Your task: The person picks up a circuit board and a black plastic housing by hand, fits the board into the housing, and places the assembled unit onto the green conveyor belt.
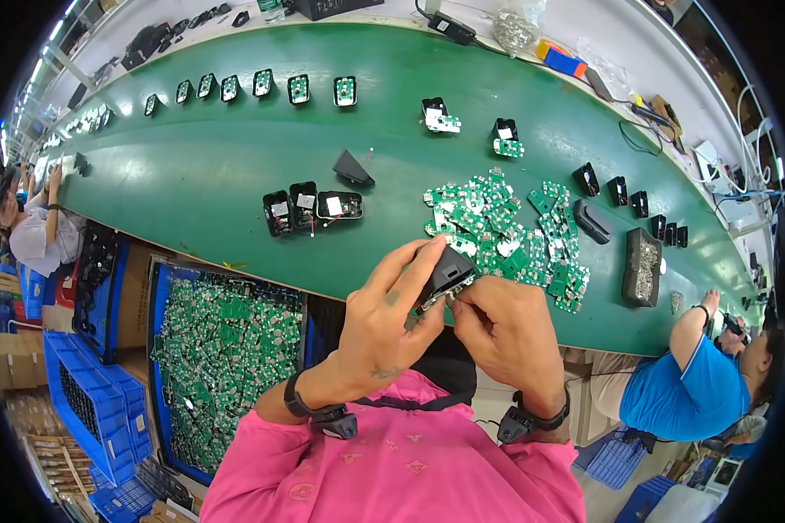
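The left hand (385, 305) is curled round a black case (447, 268), fingers along its upper side and thumb underneath, holding it tilted above the near edge of the green workbench (227, 148). The right hand (513, 324) is drawn in narrow, thumb and bent fingers meeting at the case's lower end; whether they pinch a small part there cannot be told, since the fingers hide it. Each wrist wears a dark strap with a black device. Just beyond the held case lies a loose heap of green circuit boards (480, 209), with a narrower group of boards (560, 240) to its right. Left of the heap, three black cases (303, 202) sit close together, a wedge-shaped black piece (352, 168) just behind them. Farther right are a long black part (591, 221), a dark tray (642, 302) of small metal pieces and a line of black cases (586, 179). Toward the far side, a row of board-filled cases (298, 89) runs leftward. Below the bench at left, a bin (154, 301) is full of green boards. A person in blue (689, 388) sits at right.
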`<state>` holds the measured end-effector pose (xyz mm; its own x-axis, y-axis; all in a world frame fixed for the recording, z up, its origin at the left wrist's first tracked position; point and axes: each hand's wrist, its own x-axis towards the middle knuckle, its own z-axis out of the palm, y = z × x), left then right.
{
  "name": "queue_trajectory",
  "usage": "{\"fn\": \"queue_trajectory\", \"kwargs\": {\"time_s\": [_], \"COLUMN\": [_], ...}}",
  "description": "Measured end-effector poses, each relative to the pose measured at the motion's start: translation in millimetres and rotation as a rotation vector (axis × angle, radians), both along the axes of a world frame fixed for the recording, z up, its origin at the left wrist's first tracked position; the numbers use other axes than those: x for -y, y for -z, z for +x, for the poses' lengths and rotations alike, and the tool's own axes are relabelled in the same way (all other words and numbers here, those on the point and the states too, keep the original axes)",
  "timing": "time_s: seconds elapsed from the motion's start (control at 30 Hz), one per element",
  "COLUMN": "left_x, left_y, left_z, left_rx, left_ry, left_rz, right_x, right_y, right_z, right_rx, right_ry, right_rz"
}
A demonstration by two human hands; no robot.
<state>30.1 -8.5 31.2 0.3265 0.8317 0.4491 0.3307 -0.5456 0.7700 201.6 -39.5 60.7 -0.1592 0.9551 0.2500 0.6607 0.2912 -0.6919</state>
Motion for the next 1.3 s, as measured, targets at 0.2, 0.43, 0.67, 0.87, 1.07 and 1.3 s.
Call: {"fn": "queue_trajectory", "kwargs": {"time_s": [0.2, 0.43, 0.67, 0.87, 1.07, 1.3], "left_x": [3, 5, 1, -8, -9, -9], "left_y": [-3, -2, 9, 29, 47, 43], "left_z": [-1, 1, 2, 0, -29, -22], "left_rx": [0.023, 0.060, 0.025, -0.097, 0.402, 0.499], "left_ry": [-0.009, 0.002, -0.022, -0.005, 0.096, 0.207], "left_rz": [-0.056, -0.097, -0.086, -0.016, -0.548, -0.649], "right_x": [4, 5, 1, 4, 1, 17], "right_y": [-3, 3, 12, 47, 55, 71], "right_z": [-3, -10, -14, -15, -40, -26], "right_rx": [-0.083, -0.119, -0.055, 0.196, -0.065, -0.306], "right_ry": [0.049, 0.076, 0.074, 0.010, 0.153, 0.290], "right_rz": [-0.065, -0.013, 0.075, 0.005, -0.073, 0.025]}}
